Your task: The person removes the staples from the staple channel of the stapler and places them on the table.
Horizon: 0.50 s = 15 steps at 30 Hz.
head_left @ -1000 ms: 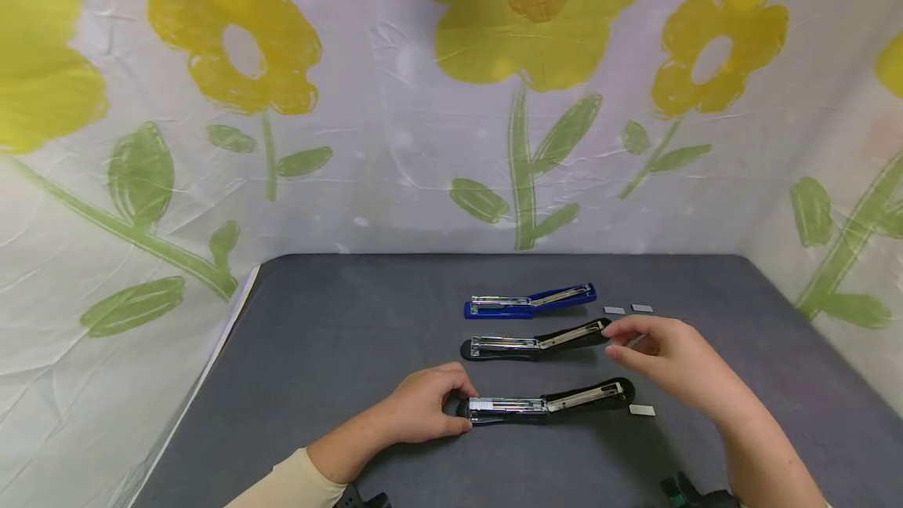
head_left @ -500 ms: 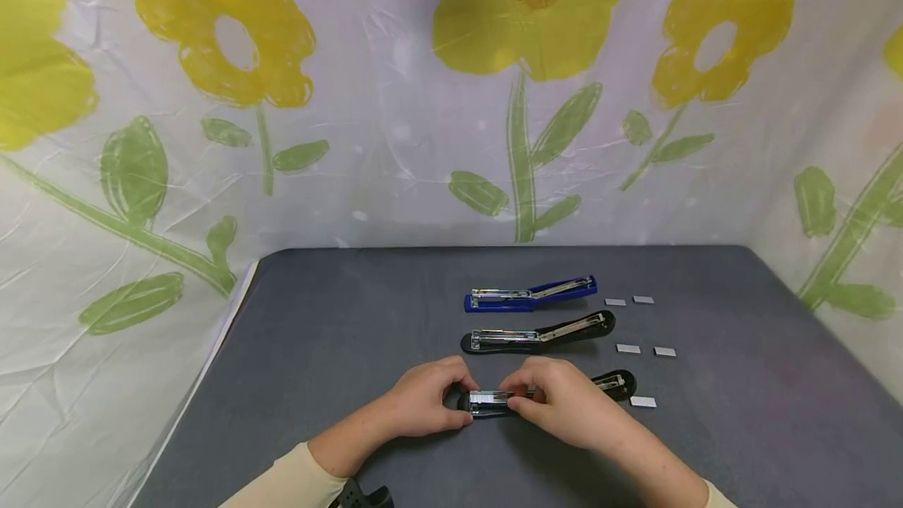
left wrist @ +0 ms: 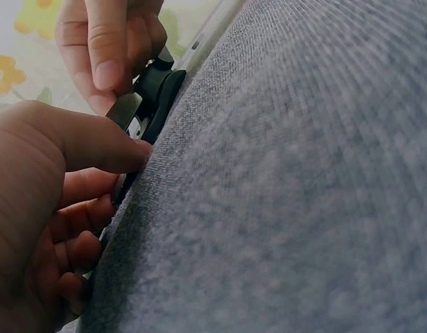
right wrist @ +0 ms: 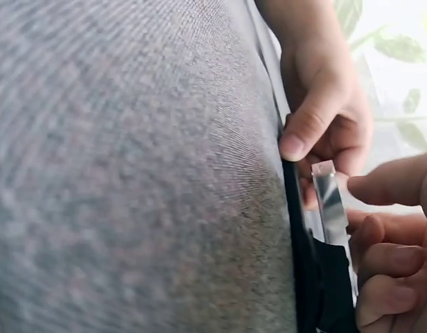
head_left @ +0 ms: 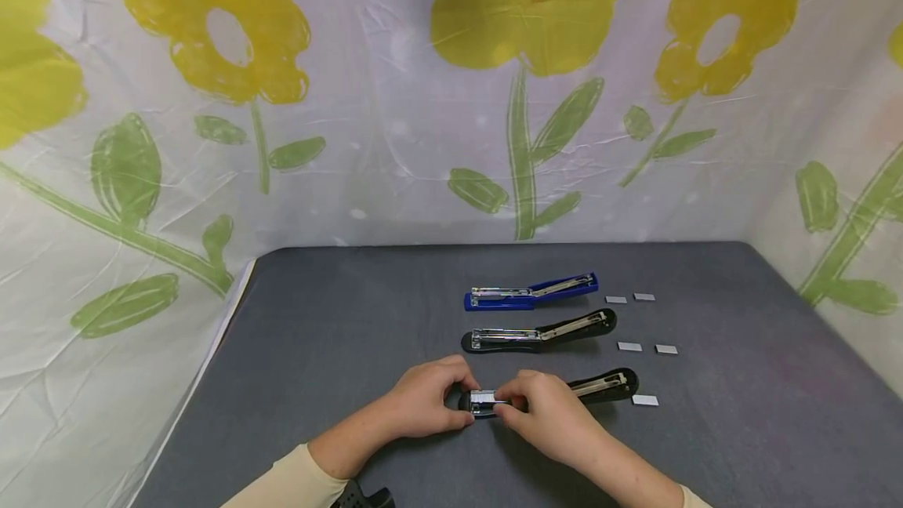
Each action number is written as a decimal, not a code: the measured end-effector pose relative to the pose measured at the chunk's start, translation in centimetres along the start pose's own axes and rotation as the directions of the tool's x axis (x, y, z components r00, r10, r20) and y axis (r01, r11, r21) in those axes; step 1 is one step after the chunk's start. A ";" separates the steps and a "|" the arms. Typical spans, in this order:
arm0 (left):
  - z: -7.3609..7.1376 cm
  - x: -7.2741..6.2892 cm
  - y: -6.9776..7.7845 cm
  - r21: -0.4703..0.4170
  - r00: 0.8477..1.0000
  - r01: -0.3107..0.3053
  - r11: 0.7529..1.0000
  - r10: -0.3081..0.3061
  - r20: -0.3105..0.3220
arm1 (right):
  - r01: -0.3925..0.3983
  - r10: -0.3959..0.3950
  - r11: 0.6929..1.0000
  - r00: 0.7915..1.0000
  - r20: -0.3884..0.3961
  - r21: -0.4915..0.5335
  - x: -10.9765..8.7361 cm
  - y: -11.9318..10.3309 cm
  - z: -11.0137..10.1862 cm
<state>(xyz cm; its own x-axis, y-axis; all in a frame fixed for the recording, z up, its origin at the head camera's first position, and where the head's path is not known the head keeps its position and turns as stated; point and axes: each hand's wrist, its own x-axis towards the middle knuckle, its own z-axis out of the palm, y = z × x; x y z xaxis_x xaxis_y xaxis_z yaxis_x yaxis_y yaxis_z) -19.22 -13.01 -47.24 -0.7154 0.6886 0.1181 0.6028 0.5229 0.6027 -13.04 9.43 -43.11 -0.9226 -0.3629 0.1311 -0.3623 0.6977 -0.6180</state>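
The nearest black stapler [head_left: 615, 385] lies opened out on the grey table, its top arm folded back to the right. With thumb and fingers, my left hand [head_left: 429, 400] grips its left end. My right hand [head_left: 553, 415] has its thumb and curled fingers around the metal magazine [right wrist: 331, 201], covering the middle of the stapler in the head view. A silvery row of staples [head_left: 483, 397] shows in the magazine between the two hands. In the left wrist view, the right fingertips [left wrist: 108, 75] are right at the metal channel. One small staple strip [head_left: 645, 400] lies beside this stapler's right end.
Behind it, another black stapler [head_left: 539, 333] lies opened out, with two staple strips [head_left: 629, 346] to its right. Farther back is an opened blue stapler [head_left: 531, 293], also with two strips [head_left: 616, 299]. A flower-printed curtain [head_left: 381, 139] hangs behind the table.
My right hand has come down and left from beside the middle stapler's end to the nearest stapler's magazine, then slid slightly farther left. My left hand keeps its grip in place.
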 end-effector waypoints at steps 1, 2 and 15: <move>-0.1 0.0 0.1 0.001 1.000 -0.003 1.000 0.003 -0.002 | -0.013 0.013 1.000 1.000 -0.019 0.025 0.1 0.0 0.1; -0.1 0.0 0.1 0.000 1.000 -0.007 1.000 0.007 -0.005 | -0.023 0.025 0.999 0.999 -0.037 0.049 0.1 0.0 0.2; -0.1 -0.1 0.1 -0.016 1.000 -0.008 1.000 0.008 -0.011 | -0.020 0.032 0.993 0.994 -0.101 0.120 0.4 -0.4 1.0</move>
<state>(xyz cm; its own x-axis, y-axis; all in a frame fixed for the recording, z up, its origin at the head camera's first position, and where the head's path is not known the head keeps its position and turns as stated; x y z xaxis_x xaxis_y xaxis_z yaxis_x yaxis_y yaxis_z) -19.09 -13.03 -47.13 -0.7146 0.6871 0.1312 0.6027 0.5096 0.6141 -13.18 8.40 -43.61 -0.9424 -0.2762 0.1888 -0.3254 0.6253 -0.7093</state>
